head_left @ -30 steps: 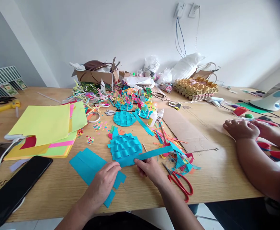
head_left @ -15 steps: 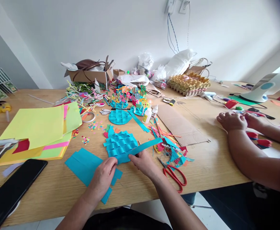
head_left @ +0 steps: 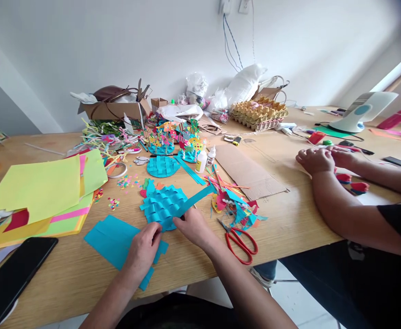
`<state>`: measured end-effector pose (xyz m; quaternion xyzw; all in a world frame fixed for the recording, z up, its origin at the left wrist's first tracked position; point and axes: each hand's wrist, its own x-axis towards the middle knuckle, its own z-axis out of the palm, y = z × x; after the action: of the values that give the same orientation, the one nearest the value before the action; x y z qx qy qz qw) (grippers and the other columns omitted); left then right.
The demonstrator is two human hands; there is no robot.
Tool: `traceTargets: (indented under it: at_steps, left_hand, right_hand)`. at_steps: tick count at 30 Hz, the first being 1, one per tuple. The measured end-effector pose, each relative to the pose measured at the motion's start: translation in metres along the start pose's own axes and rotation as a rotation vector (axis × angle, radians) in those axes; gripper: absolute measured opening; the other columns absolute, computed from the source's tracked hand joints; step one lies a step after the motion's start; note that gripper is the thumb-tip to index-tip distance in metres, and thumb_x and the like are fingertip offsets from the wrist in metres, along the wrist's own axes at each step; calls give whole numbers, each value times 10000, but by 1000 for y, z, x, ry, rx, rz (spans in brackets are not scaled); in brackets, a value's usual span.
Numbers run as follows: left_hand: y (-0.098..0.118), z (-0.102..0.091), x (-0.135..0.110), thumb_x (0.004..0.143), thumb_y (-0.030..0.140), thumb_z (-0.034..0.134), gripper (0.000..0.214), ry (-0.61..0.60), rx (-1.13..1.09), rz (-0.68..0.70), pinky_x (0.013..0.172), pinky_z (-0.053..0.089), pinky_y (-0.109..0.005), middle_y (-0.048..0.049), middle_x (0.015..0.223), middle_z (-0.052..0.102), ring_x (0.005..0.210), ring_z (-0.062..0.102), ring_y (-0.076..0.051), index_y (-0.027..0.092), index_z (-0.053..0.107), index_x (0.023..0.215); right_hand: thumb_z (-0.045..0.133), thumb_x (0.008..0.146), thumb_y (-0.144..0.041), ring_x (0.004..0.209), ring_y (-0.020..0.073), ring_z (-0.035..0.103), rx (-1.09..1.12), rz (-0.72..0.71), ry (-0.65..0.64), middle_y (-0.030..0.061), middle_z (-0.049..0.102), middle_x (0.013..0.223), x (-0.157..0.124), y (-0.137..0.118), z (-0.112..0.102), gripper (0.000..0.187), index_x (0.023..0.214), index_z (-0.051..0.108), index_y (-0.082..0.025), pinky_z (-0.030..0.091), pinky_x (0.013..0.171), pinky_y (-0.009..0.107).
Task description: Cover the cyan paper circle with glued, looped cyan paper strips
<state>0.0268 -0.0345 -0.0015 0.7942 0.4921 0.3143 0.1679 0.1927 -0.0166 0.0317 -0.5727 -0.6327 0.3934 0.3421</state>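
A blue paper strip [head_left: 197, 199] stretches between my two hands, its free end sticking up to the right. My left hand [head_left: 142, 245] pinches it at the left, and my right hand [head_left: 192, 227] grips it with the thumb on top. Just beyond lies a blue woven paper disc [head_left: 164, 202] with raised wavy strips, partly covered by my fingers. Blue paper sheets [head_left: 113, 237] with loose strips lie left of and under my left hand. Red-handled scissors [head_left: 240, 244] rest open-bladed to the right of my right hand.
A finished blue disc [head_left: 162, 166], glue bottles [head_left: 201, 161] and colourful paper scraps [head_left: 239, 208] lie beyond my hands. Coloured paper [head_left: 32, 183] and a black phone [head_left: 18, 278] are at left. Cardboard [head_left: 250, 171] lies to the right, near a co-worker's hands [head_left: 318, 160].
The view has turned slightly to the right, so things appear shifted left. My hands keep hold of the blue strip, with little movement relative to the woven disc.
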Motion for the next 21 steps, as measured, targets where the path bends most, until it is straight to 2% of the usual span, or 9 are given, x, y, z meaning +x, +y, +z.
traceTargets:
  at_steps: [4, 11, 16, 21]
  left_hand:
    - [0, 1, 1, 774, 193, 429, 102, -15, -15, -35, 577, 481, -277, -7, 689, 638, 636, 628, -173, 219, 524, 750]
    - [-2, 5, 1, 737, 182, 464, 68, -4, -20, -64, 581, 497, -292, -9, 693, 632, 629, 622, -176, 221, 517, 753]
    - [-5, 11, -1, 740, 187, 456, 62, 46, -22, -35, 554, 505, -300, -19, 688, 619, 606, 621, -180, 208, 511, 759]
    - [-8, 17, -4, 776, 227, 450, 80, 92, 8, -32, 559, 510, -306, -26, 694, 629, 602, 623, -186, 205, 526, 780]
  right_hand:
    - [572, 684, -141, 724, 177, 554, -78, 39, 46, 29, 647, 729, 0, 0, 1, 88, 652, 625, -203, 358, 580, 234]
    - [561, 686, -132, 723, 170, 549, 20, -13, 11, 6, 637, 690, 1, 3, 3, 119, 699, 642, -217, 370, 560, 228]
    - [562, 670, -144, 606, 150, 530, 205, 169, -33, 1, 590, 559, 0, 3, 7, 123, 569, 605, -200, 360, 521, 232]
    - [524, 682, -205, 372, 89, 389, 313, 253, -105, -38, 435, 377, -3, 1, 9, 275, 413, 467, -205, 276, 381, 212]
